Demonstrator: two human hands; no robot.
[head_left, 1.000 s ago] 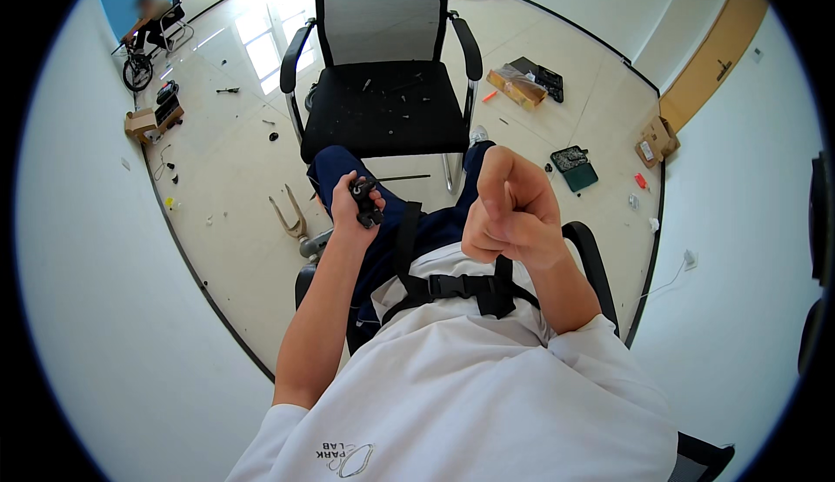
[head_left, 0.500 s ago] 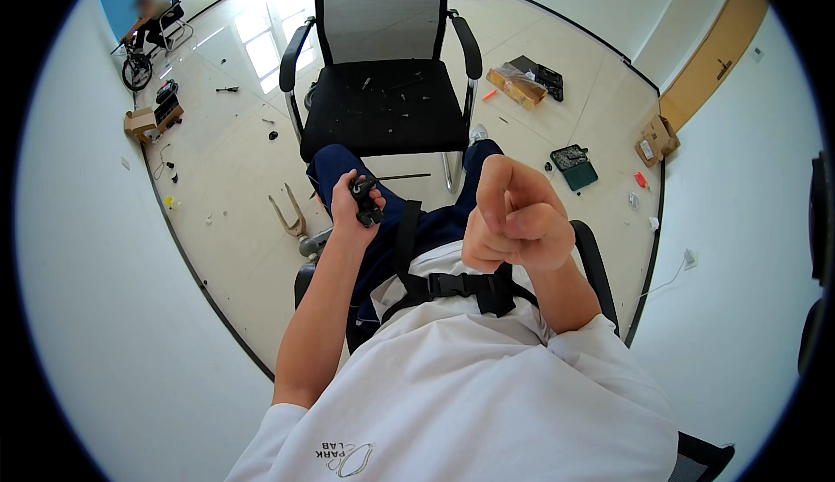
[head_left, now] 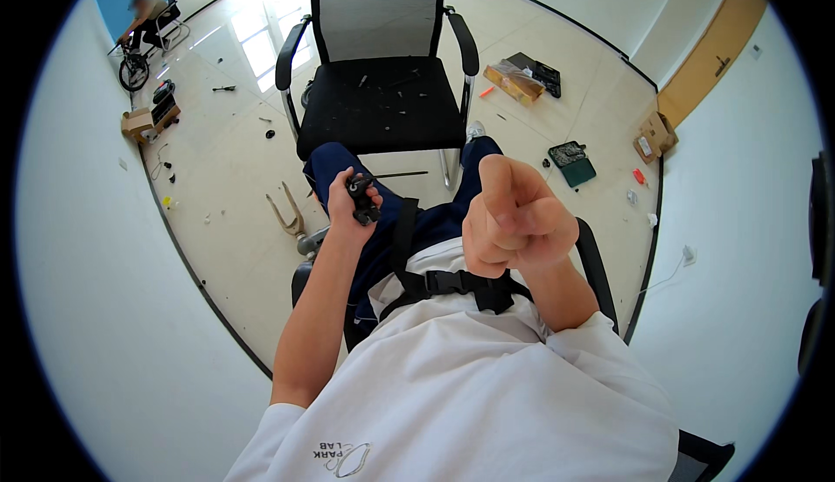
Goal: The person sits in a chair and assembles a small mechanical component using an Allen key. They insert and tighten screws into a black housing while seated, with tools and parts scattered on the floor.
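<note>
Black part [head_left: 366, 211], one: held in the left hand [head_left: 341, 206], above the left thigh [head_left: 324, 164]; long axis near to far, near end slanting right. Thin dark rod [head_left: 404, 174], one: points right from beside the part; join unclear. Left hand: wrapped round the part, palm inward. Right hand [head_left: 519, 223]: raised, fingers curled closed toward the thumb; cannot tell whether anything is inside. Black chair [head_left: 344, 123]: far side, small pieces [head_left: 364, 81] on seat. Pale tiled floor [head_left: 233, 256]: fork [head_left: 298, 223] left, green case [head_left: 579, 174] right.

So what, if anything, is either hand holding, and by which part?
The left hand grips a small black part around its middle; whether the right hand holds anything cannot be told.
</note>
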